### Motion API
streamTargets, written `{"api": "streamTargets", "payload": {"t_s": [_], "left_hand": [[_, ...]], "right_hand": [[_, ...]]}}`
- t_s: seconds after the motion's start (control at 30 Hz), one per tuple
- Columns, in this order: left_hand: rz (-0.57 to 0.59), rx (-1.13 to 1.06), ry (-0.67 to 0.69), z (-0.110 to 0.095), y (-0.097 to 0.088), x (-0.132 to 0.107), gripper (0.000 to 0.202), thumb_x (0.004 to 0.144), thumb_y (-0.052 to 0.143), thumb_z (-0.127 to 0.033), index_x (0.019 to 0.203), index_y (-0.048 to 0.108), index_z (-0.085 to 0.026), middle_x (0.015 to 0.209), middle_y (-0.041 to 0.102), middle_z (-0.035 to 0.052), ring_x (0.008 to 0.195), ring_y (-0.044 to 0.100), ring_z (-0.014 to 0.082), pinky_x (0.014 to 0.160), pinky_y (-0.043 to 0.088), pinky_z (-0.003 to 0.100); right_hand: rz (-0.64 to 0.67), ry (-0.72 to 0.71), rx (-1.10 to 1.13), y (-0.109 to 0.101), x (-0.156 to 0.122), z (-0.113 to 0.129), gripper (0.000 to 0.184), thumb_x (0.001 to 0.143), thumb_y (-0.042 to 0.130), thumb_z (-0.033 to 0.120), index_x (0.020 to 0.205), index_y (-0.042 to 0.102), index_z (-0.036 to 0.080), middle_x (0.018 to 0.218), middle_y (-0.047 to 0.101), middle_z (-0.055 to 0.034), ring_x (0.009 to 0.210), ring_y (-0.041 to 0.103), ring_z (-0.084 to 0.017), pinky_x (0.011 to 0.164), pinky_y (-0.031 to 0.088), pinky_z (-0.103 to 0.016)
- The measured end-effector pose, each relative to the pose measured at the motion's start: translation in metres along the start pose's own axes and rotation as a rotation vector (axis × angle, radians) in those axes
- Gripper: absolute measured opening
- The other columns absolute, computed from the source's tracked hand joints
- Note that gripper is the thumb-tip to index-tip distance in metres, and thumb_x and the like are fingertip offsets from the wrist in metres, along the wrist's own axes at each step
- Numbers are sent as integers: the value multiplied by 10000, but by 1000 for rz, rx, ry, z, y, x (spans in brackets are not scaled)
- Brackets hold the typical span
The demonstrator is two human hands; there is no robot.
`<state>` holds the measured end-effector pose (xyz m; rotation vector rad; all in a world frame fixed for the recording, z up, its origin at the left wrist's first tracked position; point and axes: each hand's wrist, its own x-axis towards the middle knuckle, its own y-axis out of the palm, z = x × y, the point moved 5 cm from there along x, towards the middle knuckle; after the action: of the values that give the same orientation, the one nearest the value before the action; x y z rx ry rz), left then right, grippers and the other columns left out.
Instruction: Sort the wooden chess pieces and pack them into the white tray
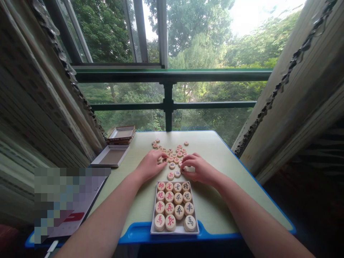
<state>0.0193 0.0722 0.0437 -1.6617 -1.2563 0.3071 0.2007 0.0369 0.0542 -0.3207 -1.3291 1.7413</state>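
My left hand (151, 164) is closed with thumb and index finger around a Chinese chess piece (165, 160) among the loose ones. To the right of the pile, my right hand (200, 167) pinches another Chinese chess piece (183, 170), mostly covered by its fingers. Between the hands lie many loose round wooden pieces with red or dark characters, such as a red piece (171, 176) and a dark-lettered piece (177, 173). Nearer to me, a white open box (153, 215) holds rows of stacked pieces, red on the left, black on the right. Its front row has a gap in the third column.
An empty box tray (124, 152) and a stacked brown-edged box (133, 133) stand at the table's left back. A partly blurred flat item (86, 200) lies at the left edge. The pale table (225, 200) has a blue rim; curtains, railing and window surround it.
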Motion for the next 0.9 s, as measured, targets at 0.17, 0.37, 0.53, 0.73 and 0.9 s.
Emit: {"api": "streamTargets", "payload": {"t_s": [0.17, 0.37, 0.53, 0.73, 0.9], "left_hand": [[-97, -85, -28, 1, -3, 1, 199, 739, 589, -227, 931, 630, -195, 971, 627, 55, 912, 567, 193, 838, 463, 339], [-107, -138, -33, 2, 0, -1, 181, 749, 567, -183, 919, 629, -177, 990, 601, 57, 828, 591, 151, 790, 491, 294], [-137, -123, -20, 0, -3, -1, 165, 756, 571, -213, 906, 633, -180, 998, 596, 56, 869, 587, 160, 786, 489, 283], [-112, 70, -40, 1, -3, -2, 261, 792, 551, -376, 950, 636, -186, 946, 618, 65, 888, 575, 202, 807, 463, 326], [-34, 368, -57, -2, 2, -4, 294, 802, 514, -445, 840, 642, -183, 876, 636, 91, 867, 563, 244, 787, 439, 356]], "right_hand": [[13, -31, 3, 5, -1, 0, 148, 734, 616, 190, 855, 690, 229, 971, 664, -26, 898, 535, -178, 877, 389, -323], [37, -16, -31, 6, -1, 2, 155, 730, 619, 203, 854, 705, 237, 958, 657, -34, 869, 526, -177, 832, 403, -311], [100, -10, -46, -1, -4, 8, 165, 719, 633, 202, 860, 708, 245, 937, 656, -26, 857, 537, -174, 830, 397, -313], [109, 17, -53, 0, -3, 5, 193, 728, 614, 195, 898, 697, 231, 902, 675, -37, 858, 570, -183, 843, 399, -319], [138, 139, -35, 1, -3, -4, 168, 713, 613, 235, 861, 689, 210, 846, 675, -40, 834, 571, -196, 768, 431, -299]]}}
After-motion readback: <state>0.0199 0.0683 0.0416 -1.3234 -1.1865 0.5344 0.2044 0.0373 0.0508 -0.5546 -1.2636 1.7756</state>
